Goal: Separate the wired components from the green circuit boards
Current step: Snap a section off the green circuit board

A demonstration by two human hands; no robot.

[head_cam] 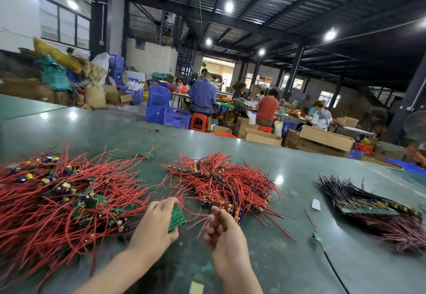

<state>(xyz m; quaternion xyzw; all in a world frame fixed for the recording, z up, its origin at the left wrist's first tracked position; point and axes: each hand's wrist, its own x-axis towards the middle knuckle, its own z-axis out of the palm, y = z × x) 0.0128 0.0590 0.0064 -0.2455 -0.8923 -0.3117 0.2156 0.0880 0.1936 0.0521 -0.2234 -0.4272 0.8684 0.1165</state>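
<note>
My left hand [156, 221] grips a green circuit board [176, 218] by its edges, just above the green table, with red wires trailing from it. My right hand [224, 231] hovers beside it with fingers loosely curled, holding nothing that I can see. A big tangled pile of red-wired boards [57, 199] lies to the left. A second pile of red-wired components [228, 185] lies straight ahead, just beyond my right hand.
A neat stack of black-wired boards [368, 204] lies at the right. A single wired component [317, 236] and a white paper scrap [315, 204] lie between it and my hands. Two small boards [146, 155] sit farther out. People work at tables beyond the table edge.
</note>
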